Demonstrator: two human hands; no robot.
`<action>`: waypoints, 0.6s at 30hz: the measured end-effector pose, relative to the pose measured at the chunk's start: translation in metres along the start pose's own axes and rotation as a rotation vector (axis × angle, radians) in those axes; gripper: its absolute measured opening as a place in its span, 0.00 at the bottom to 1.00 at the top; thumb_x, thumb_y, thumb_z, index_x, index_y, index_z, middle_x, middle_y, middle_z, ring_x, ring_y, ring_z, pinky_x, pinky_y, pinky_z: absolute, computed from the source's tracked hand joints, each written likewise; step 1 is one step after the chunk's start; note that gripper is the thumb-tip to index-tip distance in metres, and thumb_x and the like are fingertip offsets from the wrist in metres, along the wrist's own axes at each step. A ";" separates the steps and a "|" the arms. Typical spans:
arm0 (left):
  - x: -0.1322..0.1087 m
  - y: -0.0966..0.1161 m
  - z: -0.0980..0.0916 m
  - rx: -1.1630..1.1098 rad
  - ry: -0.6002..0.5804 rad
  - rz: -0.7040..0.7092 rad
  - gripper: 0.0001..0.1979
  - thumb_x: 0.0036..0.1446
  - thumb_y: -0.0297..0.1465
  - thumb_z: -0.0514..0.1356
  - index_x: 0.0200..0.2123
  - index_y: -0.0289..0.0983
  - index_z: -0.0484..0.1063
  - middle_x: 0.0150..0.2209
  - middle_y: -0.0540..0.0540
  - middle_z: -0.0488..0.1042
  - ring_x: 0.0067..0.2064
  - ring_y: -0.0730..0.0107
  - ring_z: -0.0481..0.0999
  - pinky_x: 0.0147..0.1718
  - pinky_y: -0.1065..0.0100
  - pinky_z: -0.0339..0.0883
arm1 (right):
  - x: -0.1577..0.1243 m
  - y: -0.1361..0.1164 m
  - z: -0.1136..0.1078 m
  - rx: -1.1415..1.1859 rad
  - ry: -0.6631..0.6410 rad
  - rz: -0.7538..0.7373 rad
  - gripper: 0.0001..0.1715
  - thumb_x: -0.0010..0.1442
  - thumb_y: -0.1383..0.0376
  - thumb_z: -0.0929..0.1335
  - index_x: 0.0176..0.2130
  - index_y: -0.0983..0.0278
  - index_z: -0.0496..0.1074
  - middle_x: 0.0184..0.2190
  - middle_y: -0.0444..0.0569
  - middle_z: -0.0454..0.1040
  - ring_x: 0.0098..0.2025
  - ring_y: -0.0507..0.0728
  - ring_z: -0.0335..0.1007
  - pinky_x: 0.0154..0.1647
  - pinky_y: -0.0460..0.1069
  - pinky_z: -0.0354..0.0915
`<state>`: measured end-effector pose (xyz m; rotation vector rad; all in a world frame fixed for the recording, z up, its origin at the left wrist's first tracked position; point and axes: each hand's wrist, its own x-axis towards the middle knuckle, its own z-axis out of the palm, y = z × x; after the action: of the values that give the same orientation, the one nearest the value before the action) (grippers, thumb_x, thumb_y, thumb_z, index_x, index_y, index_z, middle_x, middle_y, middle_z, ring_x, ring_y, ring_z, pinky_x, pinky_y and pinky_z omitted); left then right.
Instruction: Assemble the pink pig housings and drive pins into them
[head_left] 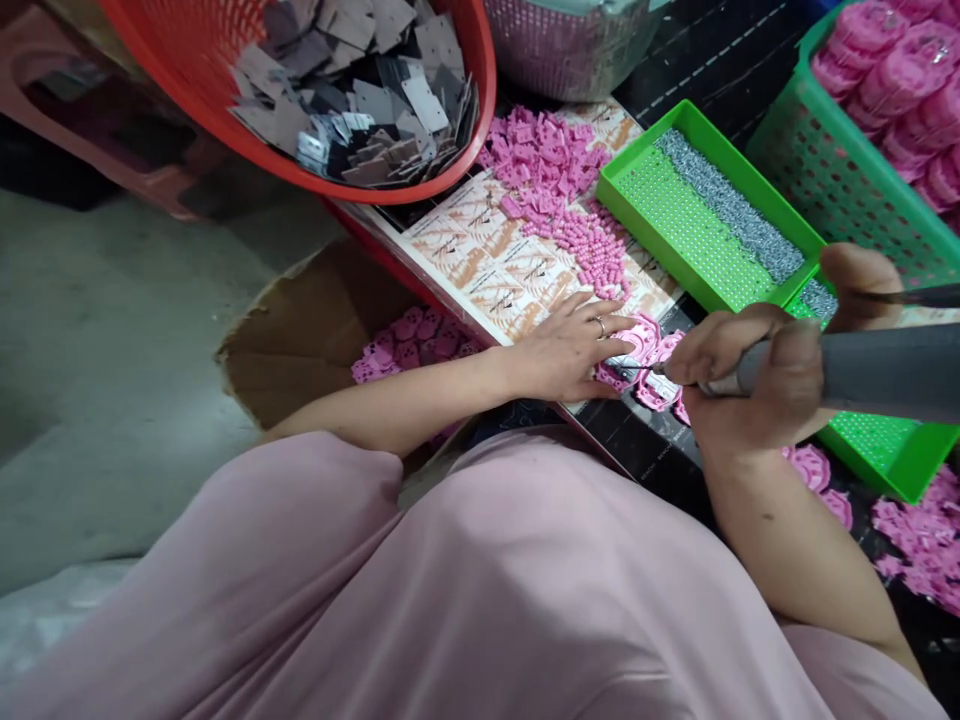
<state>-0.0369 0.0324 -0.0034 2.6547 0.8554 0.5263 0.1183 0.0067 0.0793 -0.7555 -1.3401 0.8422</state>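
Observation:
My right hand [750, 375] is wrapped round a grey electric screwdriver [870, 370]. Its thin bit points left and reaches a pink plastic part [641, 340] at the table's near edge. My left hand [566, 345], with a ring on one finger, lies spread over the left side of that part. Thumb and fingers hold it from both sides, and a strip of shiny metal plate shows between them. Another pink part [660, 390] with a metal plate lies against it, under the bit. Whether the bit sits on a screw is too small to tell.
Beyond my left hand lie small pink pegs [592, 250] and a heap of pink pieces [544, 160]. Green trays [675, 235] hold small screws. A red basket [484, 100] contains metal plates; a green basket [795, 150] holds pink parts. Below the edge stands a cardboard box [277, 340].

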 end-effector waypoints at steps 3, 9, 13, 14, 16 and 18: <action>0.000 0.000 0.001 -0.010 0.009 0.006 0.26 0.53 0.45 0.66 0.52 0.38 0.72 0.60 0.39 0.69 0.64 0.45 0.62 0.61 0.43 0.52 | -0.002 0.003 0.005 0.031 0.019 -0.047 0.22 0.62 0.60 0.66 0.19 0.60 0.62 0.13 0.39 0.57 0.12 0.48 0.55 0.10 0.47 0.52; 0.001 0.000 0.001 -0.001 0.006 0.007 0.26 0.54 0.46 0.66 0.52 0.39 0.73 0.61 0.40 0.68 0.64 0.45 0.62 0.61 0.44 0.51 | -0.002 0.007 0.004 -0.031 -0.020 -0.014 0.26 0.62 0.57 0.65 0.16 0.61 0.60 0.12 0.39 0.55 0.12 0.48 0.54 0.11 0.47 0.53; 0.001 -0.001 0.002 -0.011 0.012 0.011 0.25 0.54 0.45 0.66 0.52 0.39 0.73 0.61 0.40 0.68 0.64 0.45 0.62 0.61 0.43 0.51 | -0.003 0.008 0.006 -0.028 -0.030 -0.030 0.24 0.62 0.60 0.66 0.17 0.61 0.61 0.13 0.39 0.57 0.12 0.48 0.54 0.12 0.47 0.55; 0.001 -0.001 0.002 -0.011 0.016 0.012 0.25 0.54 0.45 0.67 0.52 0.39 0.73 0.61 0.40 0.68 0.64 0.45 0.62 0.61 0.43 0.50 | -0.003 0.008 0.006 -0.029 -0.032 -0.025 0.24 0.62 0.59 0.66 0.17 0.60 0.61 0.13 0.39 0.57 0.12 0.48 0.55 0.12 0.47 0.55; 0.000 0.000 0.002 -0.009 0.023 0.013 0.26 0.53 0.46 0.66 0.52 0.39 0.73 0.60 0.40 0.68 0.64 0.45 0.62 0.61 0.43 0.50 | -0.002 0.006 0.006 -0.012 -0.006 -0.023 0.22 0.62 0.59 0.66 0.19 0.60 0.62 0.13 0.39 0.57 0.12 0.49 0.55 0.11 0.47 0.54; -0.001 0.000 0.000 -0.012 0.044 0.024 0.27 0.53 0.48 0.66 0.52 0.39 0.73 0.60 0.40 0.68 0.64 0.45 0.61 0.61 0.43 0.50 | -0.001 0.003 0.006 0.009 0.018 -0.028 0.21 0.61 0.59 0.67 0.19 0.59 0.62 0.13 0.38 0.56 0.12 0.48 0.54 0.10 0.47 0.53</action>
<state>-0.0374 0.0320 -0.0033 2.6544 0.8318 0.5964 0.1123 0.0074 0.0772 -0.7338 -1.3268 0.8165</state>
